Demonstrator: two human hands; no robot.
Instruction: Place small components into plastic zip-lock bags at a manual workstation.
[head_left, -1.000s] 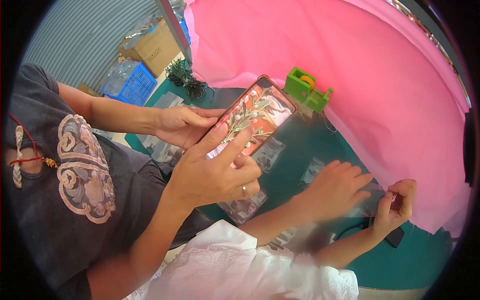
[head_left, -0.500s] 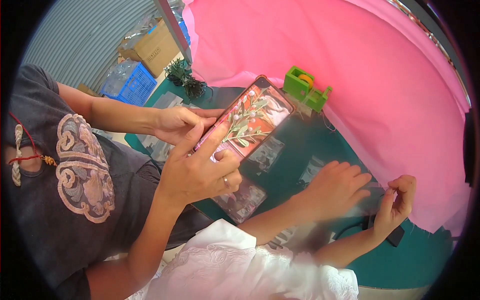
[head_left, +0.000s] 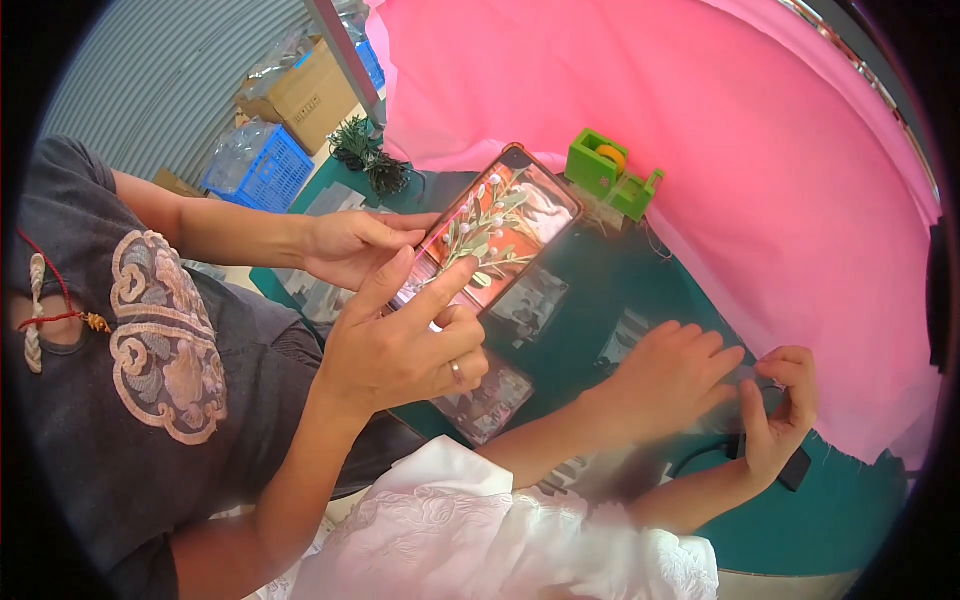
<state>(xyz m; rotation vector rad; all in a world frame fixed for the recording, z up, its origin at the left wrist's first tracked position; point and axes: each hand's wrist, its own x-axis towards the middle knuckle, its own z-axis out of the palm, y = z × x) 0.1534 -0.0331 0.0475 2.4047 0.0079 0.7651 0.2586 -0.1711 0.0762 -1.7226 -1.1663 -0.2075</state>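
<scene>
The person's left hand lay palm down on the teal worktop, its grip open and fingers stretched flat, their tips pressing on a small greyish piece too blurred to make out. Their right hand was curled just beside it, its grip closed with thumb and fingertips pinching the far edge of that same piece, so the piece sat between the two hands near the worktop's right side, close to the pink cloth. A dark block with a cable lay just under the right hand. To the left a co-worker in a dark shirt held a phone tilted above the worktop, one hand cupping its lower end and the other, ringed hand touching the screen with a forefinger. The screen showed a leafy sprig. Several photos lay flat on the worktop below the phone. A green tape dispenser stood beyond it, against the cloth.
</scene>
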